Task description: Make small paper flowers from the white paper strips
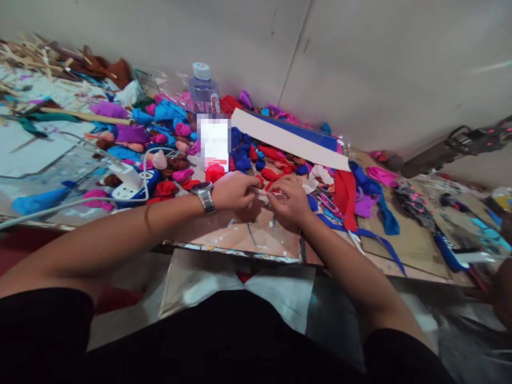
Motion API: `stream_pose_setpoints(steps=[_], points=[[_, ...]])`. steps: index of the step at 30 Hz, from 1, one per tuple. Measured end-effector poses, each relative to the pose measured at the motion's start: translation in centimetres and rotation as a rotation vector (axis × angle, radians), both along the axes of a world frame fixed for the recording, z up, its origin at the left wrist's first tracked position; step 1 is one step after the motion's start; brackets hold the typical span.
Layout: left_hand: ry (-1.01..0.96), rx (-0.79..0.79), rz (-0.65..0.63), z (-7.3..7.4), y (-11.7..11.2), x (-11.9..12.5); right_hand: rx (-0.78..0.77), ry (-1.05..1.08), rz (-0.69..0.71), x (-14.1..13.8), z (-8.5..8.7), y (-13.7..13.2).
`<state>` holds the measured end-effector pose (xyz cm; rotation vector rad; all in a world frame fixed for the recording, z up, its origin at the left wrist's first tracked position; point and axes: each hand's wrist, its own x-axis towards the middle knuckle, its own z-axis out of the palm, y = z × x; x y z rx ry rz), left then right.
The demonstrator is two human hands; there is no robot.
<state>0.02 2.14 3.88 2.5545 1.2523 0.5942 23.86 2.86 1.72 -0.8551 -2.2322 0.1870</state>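
Over the front of the workbench, my left hand [236, 190], with a metal watch on its wrist, is closed in a pinch. My right hand [291, 200] is pinched too, its fingertips almost meeting those of the left. Between them runs a thin pale strip [262, 192], mostly hidden by the fingers; its material is too small to make out. Below the hands lies a bare tan board [240, 232] with small scraps on it. Just beyond them are several crumpled red pieces of cloth or paper [272, 175] and blue bundles [241, 159].
A lit phone [216, 141] leans before a clear bottle [205, 96]. Left of my hands sits a blue-and-white power strip [134, 186] with a white cable. A long cream strip [288, 140] lies behind; a red band [345, 200] is at right. Part of a person [504, 293] shows far right.
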Motion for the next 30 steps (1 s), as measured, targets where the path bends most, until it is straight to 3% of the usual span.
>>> stream_pose_setpoints(steps=[5,30], points=[[-0.005,-0.029,-0.055,0.23,-0.28,0.11,-0.025,-0.039,0.043,-0.05,0.14,-0.07],[0.016,-0.066,-0.044,0.32,-0.53,0.4,-0.02,-0.018,0.056,-0.1,-0.01,0.24]])
